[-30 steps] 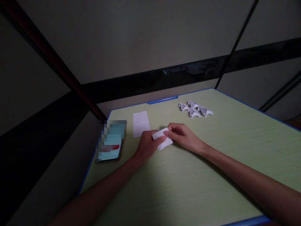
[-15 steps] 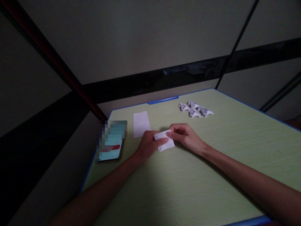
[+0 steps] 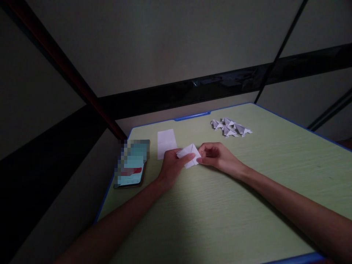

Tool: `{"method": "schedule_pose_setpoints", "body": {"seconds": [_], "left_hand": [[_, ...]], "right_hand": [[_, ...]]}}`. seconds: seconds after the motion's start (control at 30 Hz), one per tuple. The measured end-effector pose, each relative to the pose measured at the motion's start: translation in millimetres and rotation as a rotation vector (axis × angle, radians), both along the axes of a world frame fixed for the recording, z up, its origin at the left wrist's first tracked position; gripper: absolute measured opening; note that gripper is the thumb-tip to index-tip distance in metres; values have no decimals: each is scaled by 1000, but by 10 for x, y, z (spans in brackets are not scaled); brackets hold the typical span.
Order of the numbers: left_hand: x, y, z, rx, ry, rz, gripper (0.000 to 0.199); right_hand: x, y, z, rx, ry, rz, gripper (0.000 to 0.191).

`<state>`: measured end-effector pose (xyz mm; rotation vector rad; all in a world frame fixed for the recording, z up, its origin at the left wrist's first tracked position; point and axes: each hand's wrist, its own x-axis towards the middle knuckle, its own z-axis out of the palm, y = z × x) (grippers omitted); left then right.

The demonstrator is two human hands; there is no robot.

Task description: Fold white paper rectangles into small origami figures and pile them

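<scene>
A small folded piece of white paper (image 3: 187, 151) is held above the middle of the table, with crease lines across its face. My left hand (image 3: 172, 165) is closed on its left side, the thumb lying flat over the front. At the right corner, my right hand (image 3: 217, 156) pinches the paper between thumb and fingers. The fingers behind the paper are partly hidden. Just behind my left hand lies a flat white sheet of paper (image 3: 166, 141).
Several folded white paper figures (image 3: 229, 127) sit grouped at the back of the light green table (image 3: 220, 212). A phone (image 3: 133, 163) with a lit, partly blurred screen lies near the left edge. Behind the table stands a panelled surface (image 3: 176, 47) with a dark band.
The folded paper has turned between my hands, so one corner now points up. My right thumb has slid from its top edge down to its right corner.
</scene>
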<state>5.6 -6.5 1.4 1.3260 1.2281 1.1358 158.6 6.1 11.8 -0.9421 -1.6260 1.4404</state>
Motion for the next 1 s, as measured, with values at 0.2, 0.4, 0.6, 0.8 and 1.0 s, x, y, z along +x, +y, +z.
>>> {"method": "schedule_pose_setpoints", "body": {"seconds": [0.2, 0.4, 0.6, 0.8, 1.0], "left_hand": [[11, -37, 79, -21, 100, -87, 27], [26, -21, 45, -21, 48, -32, 23], [53, -39, 66, -49, -62, -52, 15], [65, -64, 95, -58, -51, -53, 12], [75, -71, 96, -47, 16, -74, 8]], "right_hand": [[-22, -35, -18, 205, 136, -4, 20], [-2, -20, -43, 244, 141, -32, 21], [15, -12, -51, 311, 107, -89, 24], [42, 8, -33, 171, 41, 29, 22], [50, 44, -63, 71, 109, 76, 26]]}}
